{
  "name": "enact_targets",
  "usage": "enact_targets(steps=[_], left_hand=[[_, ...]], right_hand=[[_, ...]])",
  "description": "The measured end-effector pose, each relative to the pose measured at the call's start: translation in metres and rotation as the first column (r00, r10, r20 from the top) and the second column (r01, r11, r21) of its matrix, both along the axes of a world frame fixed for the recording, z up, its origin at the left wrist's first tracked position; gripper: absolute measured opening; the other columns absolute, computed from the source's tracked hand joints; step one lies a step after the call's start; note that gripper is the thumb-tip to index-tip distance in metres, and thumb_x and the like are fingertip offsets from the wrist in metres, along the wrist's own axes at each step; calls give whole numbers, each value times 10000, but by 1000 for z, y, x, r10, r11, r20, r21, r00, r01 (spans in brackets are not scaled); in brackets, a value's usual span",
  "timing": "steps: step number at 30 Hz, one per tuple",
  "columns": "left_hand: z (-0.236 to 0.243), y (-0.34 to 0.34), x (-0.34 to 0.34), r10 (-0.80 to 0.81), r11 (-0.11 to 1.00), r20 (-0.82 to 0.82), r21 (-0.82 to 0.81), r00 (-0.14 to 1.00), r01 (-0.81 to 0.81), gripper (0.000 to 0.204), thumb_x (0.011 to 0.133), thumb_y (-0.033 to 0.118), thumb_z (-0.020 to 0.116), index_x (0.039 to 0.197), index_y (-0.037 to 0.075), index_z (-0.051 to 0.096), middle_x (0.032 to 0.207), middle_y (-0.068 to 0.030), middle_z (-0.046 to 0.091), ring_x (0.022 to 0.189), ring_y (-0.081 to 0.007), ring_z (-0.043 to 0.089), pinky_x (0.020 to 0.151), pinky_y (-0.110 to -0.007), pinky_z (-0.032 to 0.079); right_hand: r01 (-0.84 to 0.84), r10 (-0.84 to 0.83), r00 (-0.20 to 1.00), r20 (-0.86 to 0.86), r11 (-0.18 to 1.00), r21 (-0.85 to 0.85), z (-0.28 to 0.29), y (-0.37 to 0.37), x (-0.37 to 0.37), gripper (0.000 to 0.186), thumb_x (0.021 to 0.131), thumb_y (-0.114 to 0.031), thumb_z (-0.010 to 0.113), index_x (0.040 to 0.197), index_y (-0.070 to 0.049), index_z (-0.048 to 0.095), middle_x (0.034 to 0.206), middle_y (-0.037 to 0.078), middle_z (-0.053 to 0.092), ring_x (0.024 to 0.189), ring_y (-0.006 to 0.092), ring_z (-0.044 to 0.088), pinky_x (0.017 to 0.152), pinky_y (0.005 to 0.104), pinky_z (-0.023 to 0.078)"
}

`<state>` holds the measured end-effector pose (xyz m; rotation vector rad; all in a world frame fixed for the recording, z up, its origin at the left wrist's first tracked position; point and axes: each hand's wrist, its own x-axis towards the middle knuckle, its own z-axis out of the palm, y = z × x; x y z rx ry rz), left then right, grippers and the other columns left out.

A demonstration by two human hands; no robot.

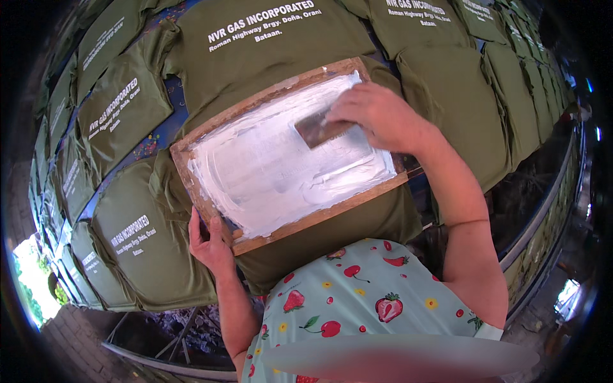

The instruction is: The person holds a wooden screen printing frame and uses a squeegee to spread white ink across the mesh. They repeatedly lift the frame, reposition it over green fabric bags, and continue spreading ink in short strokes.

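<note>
At the far left, bright light (29,281) comes in from the side, and next to it there are green shirts (124,255) lying flat with white writing on their fronts. Bits of the blue worktop (174,96) peek out between them. Then comes my left hand (214,252). Its thumb and pointing finger are apart, and they touch the left side of the wooden frame (319,216), by the corner near me. I cannot tell if my other fingers close under it.

The frame lies at a slant on top of a big green shirt (345,226), with its right end farther from me. White paint (242,166) is smeared all over inside it (it looks like cake icing!), thick at the edges and thin in the middle.

On the paint, right of the middle, is a flat brown scraper (319,129). Below it is my pale apron (357,287) with red fruits on it. My right hand (380,115) is clamped on the scraper's right end, over the far right part of the frame. Past my arm lie more plain green shirts (453,112), and then a long rail (536,217) bends along the right side.
</note>
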<state>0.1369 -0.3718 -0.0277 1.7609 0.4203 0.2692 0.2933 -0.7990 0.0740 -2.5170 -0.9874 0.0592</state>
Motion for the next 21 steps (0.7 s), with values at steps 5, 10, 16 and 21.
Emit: enact_targets(steps=[5,10,16,21], left_hand=[[3,-1,1,-3,1000,-2,2,1000,3,558,1017,4,774,1540,-77,597,1408,-134,708,1239,-195,669,1127,-351,509],[-1,1,1,-4,1000,3,-25,1000,4,538,1013,-22,758,1527,-82,610,1370,-126,719,1171,-176,684,1067,-331,535],[-14,5,3,16,1000,73,21,997,-18,395,1062,12,687,1445,-82,679,1302,-117,748,1130,-171,693,1037,-325,541],[-21,8,3,24,985,191,163,981,-56,295,1087,-3,622,1354,-59,736,1329,-142,774,1201,-226,723,1078,-364,550]], right_hand=[[23,-23,1000,14,999,44,-1,-2,-55,434,758,48,707,1168,-83,762,1172,70,755,1144,318,706,1034,434,568],[131,-132,991,24,991,14,9,8,-94,384,800,23,699,1161,-88,770,1116,66,775,1101,306,733,993,432,591],[671,-672,736,77,740,46,1,46,-101,303,934,-50,690,1229,-27,756,1093,191,770,964,425,748,830,503,604],[698,-694,707,137,716,26,-9,93,-85,304,953,-130,711,1234,-22,751,1079,188,759,940,416,750,801,505,604]])
